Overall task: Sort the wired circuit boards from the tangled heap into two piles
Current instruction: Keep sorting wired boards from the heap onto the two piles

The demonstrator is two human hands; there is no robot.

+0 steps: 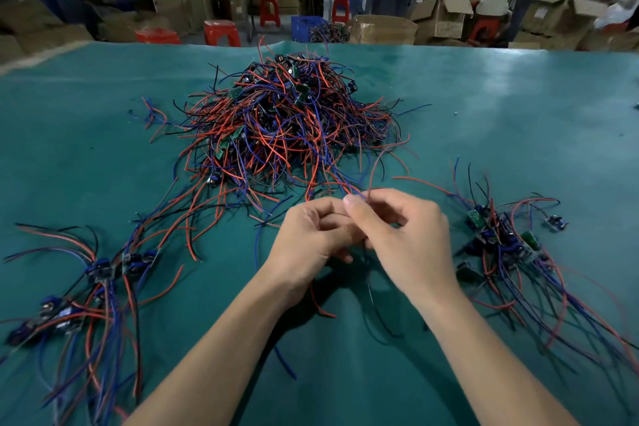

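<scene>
A tangled heap (290,124) of small circuit boards with red, blue and black wires lies in the middle of the green table. A pile of wired boards (90,290) spreads at the near left, another pile (501,245) at the near right. My left hand (307,245) and my right hand (404,239) meet just in front of the heap, both closed on one wired board that is mostly hidden between them. My right thumb and fingers pinch its red and blue wires (359,192), which trail up toward the heap. More wires hang below my hands.
The green mat (518,121) covers the whole table. A lone small board (556,222) lies beside the right pile. Beyond the far edge are red stools (221,33), cardboard boxes (383,29), a blue crate (306,28) and several people at other tables.
</scene>
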